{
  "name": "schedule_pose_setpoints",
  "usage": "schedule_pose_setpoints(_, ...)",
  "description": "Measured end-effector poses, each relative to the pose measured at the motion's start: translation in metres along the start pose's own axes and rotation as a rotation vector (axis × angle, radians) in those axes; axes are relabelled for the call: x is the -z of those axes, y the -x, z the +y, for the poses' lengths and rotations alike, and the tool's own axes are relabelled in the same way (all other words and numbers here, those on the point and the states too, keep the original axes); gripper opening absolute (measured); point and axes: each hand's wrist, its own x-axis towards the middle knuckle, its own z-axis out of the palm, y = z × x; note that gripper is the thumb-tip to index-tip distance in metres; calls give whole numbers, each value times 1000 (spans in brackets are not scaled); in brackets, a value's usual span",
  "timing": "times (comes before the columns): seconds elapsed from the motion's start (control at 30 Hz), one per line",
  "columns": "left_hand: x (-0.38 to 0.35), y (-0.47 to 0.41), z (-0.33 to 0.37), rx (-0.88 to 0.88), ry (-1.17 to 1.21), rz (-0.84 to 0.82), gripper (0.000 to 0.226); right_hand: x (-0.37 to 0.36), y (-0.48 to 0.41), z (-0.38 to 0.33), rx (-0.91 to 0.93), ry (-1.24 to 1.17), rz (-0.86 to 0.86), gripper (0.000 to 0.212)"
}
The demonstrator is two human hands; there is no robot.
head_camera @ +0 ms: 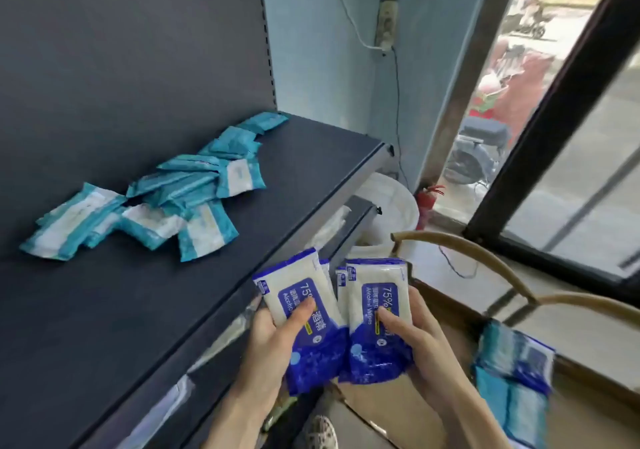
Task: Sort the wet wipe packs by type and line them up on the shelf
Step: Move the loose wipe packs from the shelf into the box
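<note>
Dark grey shelf (166, 317) fills our left side, matching back panel above. Teal packs (156, 199) lie heaped loose toward shelf's back. We hold blue alcohol wipe packs in front of shelf's front edge. Left hand (273, 341) fingers curl round left bundle (298, 292); right hand (419, 341) fingers curl round right bundle (375, 292), thumbs on labels. Pale blue wall (311, 50) past shelf end carries power strip (385, 22). White bucket (394, 202) sits near glass door (561, 178). More packs (516, 372) stacked at our right.
</note>
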Motion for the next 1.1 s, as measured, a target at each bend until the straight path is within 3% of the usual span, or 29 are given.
schedule_pose_setpoints(0.27, -75, 44, -95, 292, -153, -262, 23, 97, 91, 47, -53, 68, 434, 33)
schedule_pose_setpoints(0.47, -142, 43, -156, 430, -263, -440, 31, 181, 125, 63, -133, 34, 639, 26)
schedule_pose_setpoints(0.87, -286, -18, -315, 684, -498, -344, 27, 368, 81, 94, -320, -9, 829, 19)
schedule_pose_setpoints(1.1, -353, -73, -405, 615, -590, -346, 33, 475, 19, 137, -359, 55, 866, 17)
